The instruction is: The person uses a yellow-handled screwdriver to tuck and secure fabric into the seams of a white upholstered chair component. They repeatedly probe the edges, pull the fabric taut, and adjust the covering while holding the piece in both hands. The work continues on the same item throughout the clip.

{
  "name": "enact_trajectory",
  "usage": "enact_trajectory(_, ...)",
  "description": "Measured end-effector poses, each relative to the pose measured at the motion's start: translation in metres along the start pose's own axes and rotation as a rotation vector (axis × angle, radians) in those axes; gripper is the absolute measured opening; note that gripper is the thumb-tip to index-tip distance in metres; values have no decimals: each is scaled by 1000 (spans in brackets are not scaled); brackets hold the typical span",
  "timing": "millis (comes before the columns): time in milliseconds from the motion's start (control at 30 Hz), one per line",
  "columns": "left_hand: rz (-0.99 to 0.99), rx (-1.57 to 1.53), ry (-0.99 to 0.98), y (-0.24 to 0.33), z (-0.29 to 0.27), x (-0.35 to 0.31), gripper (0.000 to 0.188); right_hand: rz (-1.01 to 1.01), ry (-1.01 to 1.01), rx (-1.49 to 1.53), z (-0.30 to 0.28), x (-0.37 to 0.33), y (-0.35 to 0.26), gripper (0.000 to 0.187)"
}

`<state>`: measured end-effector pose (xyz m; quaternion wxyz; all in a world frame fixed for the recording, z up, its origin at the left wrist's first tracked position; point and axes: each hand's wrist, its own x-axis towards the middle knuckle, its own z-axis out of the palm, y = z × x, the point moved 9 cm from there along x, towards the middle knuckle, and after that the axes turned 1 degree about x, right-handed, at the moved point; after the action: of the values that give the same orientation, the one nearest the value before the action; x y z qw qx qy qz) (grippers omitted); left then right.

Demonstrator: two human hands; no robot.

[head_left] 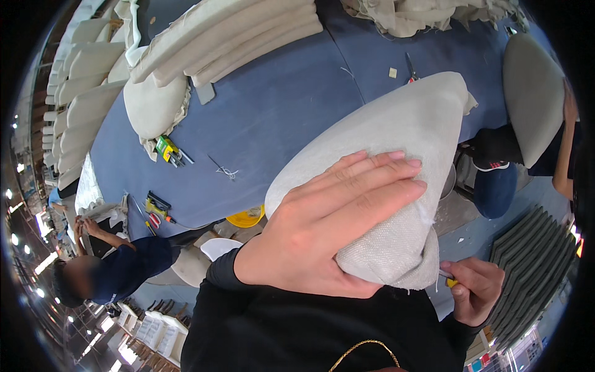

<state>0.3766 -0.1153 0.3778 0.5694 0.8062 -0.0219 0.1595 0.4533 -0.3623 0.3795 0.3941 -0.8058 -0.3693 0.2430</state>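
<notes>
A large padded cushion (384,133) in pale beige fabric is tilted up in front of me, over the near edge of the table. Across its face lies my left hand (334,214), fingers stretched together and thumb along the lower edge, gripping it. At the cushion's lower corner the fabric is folded over, with frayed threads. Beside that corner, my right hand (476,288) is closed in a pinch on a small tool (452,282) with a yellow part and a short metal shaft. Most of the tool is hidden by the fingers.
The blue table (273,118) holds stacked beige cushions (235,37), a glue gun (156,206), scissors (411,73) and a green-yellow box (167,149). A co-worker (130,266) works at the left, another person's arm (563,146) holds a cushion at right. Dark panels (533,273) stand lower right.
</notes>
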Motion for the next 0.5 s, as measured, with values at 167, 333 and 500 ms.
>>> enact_trajectory(167,11,17,-38,2,1,-1,81,-88,-21,-117,-6,5,-18,37)
enact_trajectory(333,12,0,-63,0,4,-3,82,-251,-52,-152,-9,17,-27,39)
enact_trajectory(500,28,22,-82,0,6,-7,85,-294,-94,-131,-10,18,-27,38)
